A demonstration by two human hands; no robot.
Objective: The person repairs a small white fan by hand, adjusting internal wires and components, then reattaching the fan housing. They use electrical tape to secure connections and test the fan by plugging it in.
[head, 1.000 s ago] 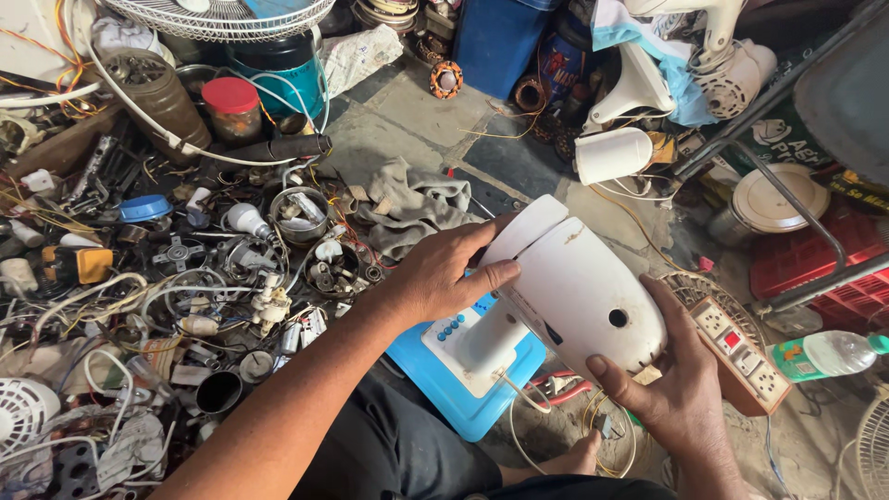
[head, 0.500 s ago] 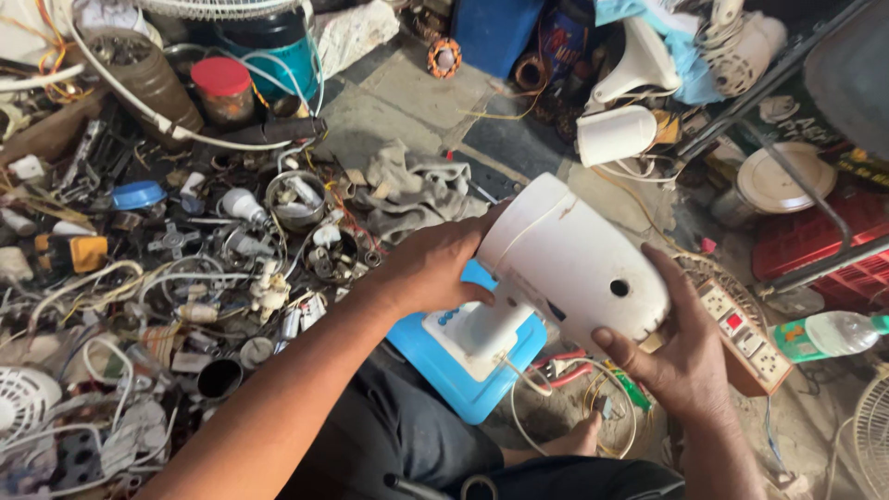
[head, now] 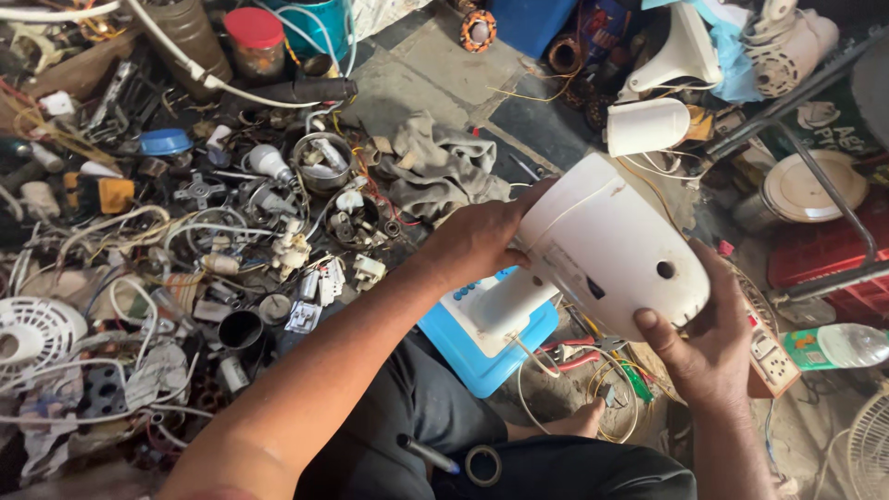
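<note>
Item: white fan motor housing [head: 611, 250] on its blue-and-white base [head: 482, 333], held over my lap, centre right of the scene
- My left hand [head: 482, 236]: clasped around the housing's left end, fingers wrapped over its edge
- My right hand [head: 699, 347]: cupping the housing's near right side from below, thumb pressed on the shell
- Change: the housing has tipped further toward the right than a second ago, its rounded back with a small hole now facing up; my right hand has slid lower under it. Both hands keep their hold, so I judge the fan is being turned over for inspection
- Surroundings: red-handled pliers [head: 579, 352] near the base; grey rag [head: 435, 171] farther off; heap of spare parts [head: 185, 241] at left
</note>
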